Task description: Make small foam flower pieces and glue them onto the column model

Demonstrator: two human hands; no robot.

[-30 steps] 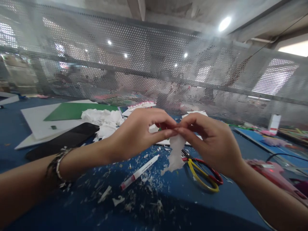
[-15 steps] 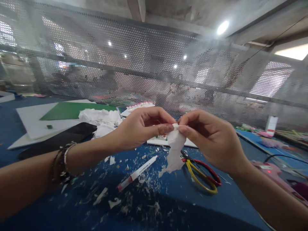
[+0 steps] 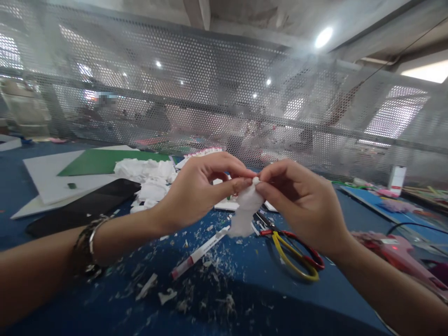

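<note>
My left hand (image 3: 199,191) and my right hand (image 3: 301,200) meet above the blue table (image 3: 245,298), both pinching the top of a small white crumpled paper piece (image 3: 245,212) that hangs down between them. The fingertips of the two hands touch at the pinch. A bracelet sits on my left wrist. Below the paper lie a white marker with a red cap (image 3: 199,253) and scissors with yellow and red handles (image 3: 294,252).
White scraps litter the table. A black phone (image 3: 84,207), white boards, a green sheet (image 3: 105,161) and a heap of white paper (image 3: 147,175) lie at the left. A pink glue gun (image 3: 395,252) with a cable is at the right. A perforated metal screen stands behind.
The hanging paper piece has become shorter and more bunched, and it has shifted slightly left. Both hands stay pinched together at about the same place.
</note>
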